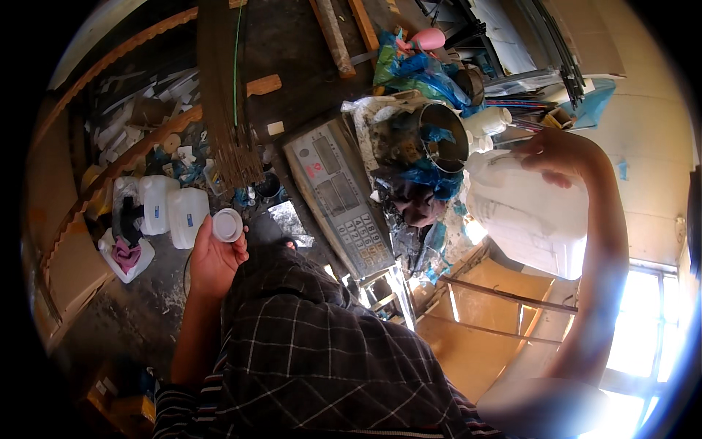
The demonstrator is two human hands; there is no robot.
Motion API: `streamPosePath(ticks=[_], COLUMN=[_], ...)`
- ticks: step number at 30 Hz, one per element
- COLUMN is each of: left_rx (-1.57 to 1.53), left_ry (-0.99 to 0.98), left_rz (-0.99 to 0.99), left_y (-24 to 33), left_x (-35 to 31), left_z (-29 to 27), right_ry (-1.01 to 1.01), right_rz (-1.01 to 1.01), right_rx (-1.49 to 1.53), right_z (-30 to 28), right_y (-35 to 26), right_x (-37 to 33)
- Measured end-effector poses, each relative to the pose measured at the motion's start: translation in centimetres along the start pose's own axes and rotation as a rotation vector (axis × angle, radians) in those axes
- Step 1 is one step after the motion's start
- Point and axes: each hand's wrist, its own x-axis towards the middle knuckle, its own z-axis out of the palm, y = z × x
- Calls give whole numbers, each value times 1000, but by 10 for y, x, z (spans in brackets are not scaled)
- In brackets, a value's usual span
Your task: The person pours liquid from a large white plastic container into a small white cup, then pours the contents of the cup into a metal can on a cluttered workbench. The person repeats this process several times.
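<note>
In my left hand [213, 256], low on the left, is a round white cap [227, 225] pinched between thumb and fingers. My right hand [561, 155] is closed on the upper part of a large translucent white plastic jug [530, 208]. The jug lies tilted, its neck pointing left toward an open metal can [462, 146]. Whether anything flows from it cannot be made out. That can stands on a grimy weighing scale [340, 194] with a keypad and display panel. Crumpled blue plastic [431, 179] and a dark rag [420, 205] sit beside the can.
Two white jugs [188, 218] stand on the floor at left, near a cut-open white container [135, 267] holding a pink cloth. A smaller white bottle [491, 121] is behind the can. Blue and green plastic bags [420, 77] lie farther back. Cardboard [475, 322] and metal bars are at lower right.
</note>
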Motion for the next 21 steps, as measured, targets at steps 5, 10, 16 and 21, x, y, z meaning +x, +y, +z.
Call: streamPosePath(ticks=[5, 10, 16, 21], left_rx=[53, 31, -32, -21], left_ry=[18, -6, 13, -17], left_rz=[51, 13, -5, -10], left_y=[-2, 0, 1, 1], left_x=[-3, 2, 0, 0], left_z=[1, -1, 1, -6], right_ry=[-23, -34, 20, 78], right_rz=[-61, -104, -49, -10], right_rx=[-23, 13, 94, 189], right_z=[-6, -4, -4, 0], right_y=[3, 15, 23, 27], right_x=[10, -4, -3, -16])
